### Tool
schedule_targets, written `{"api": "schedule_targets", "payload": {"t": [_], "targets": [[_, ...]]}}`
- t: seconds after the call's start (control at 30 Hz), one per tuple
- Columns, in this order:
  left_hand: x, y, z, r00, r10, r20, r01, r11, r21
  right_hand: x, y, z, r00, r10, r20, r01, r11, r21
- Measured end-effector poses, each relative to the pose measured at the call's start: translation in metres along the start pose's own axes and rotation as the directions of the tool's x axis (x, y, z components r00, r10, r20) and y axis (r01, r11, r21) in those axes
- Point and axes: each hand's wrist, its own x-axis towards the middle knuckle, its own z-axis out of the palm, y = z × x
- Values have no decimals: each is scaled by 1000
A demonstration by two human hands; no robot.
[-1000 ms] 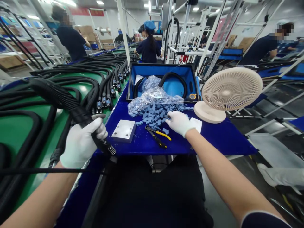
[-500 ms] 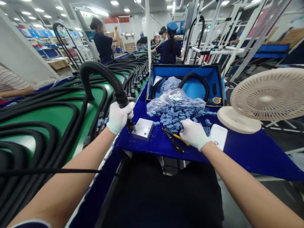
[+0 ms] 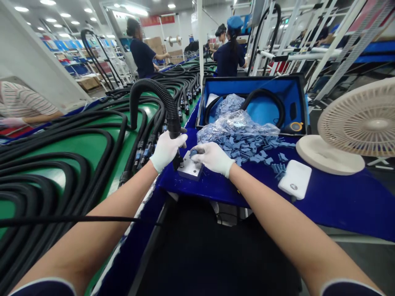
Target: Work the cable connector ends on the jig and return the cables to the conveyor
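1. Right hand [image 3: 214,158]: gloved fingers pinched on small blue piece [image 3: 193,153], over metal block [image 3: 191,170]; contact with block unclear.
2. Left hand [image 3: 168,152]: fingers wrapped around black hose [image 3: 173,113], its lower end at block's left side.
3. Block lies on blue bench [image 3: 336,205], near front edge.
4. Right of block: loose blue pieces [image 3: 243,150], plastic bag [image 3: 236,122] just behind.
5. Farther back: blue bin [image 3: 251,80].
6. Far right: white device [image 3: 295,176], beige fan [image 3: 367,123].

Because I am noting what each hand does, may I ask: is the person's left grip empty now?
No, the left grip is closed around a black corrugated hose.
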Motion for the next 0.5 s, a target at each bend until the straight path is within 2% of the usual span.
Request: {"api": "schedule_targets", "payload": {"t": [0.13, 0.23, 0.37, 0.43, 0.5], "targets": [[2, -6, -5, 1000, -1, -8, 1, 1000, 16, 26, 2, 18, 1000, -5, 7, 5, 1000, 23], [2, -9, -2, 1000, -8, 5, 8, 999, -50, 38, 7, 21, 999, -1, 44, 0, 1000, 20], [1, -5, 0, 997, -17, 73, 25, 994, -108, 44, 9, 21, 998, 45, 54, -45, 999, 0], [0, -4, -10, 998, -15, 66, 24, 990, -136, 42, 7, 21, 994, 91, 52, -89, 995, -37], [-6, -8, -31, 998, -58, -30, 50, 976, -214, 38, 4, 20, 991, 115, 72, -109, 990, -87]]}}
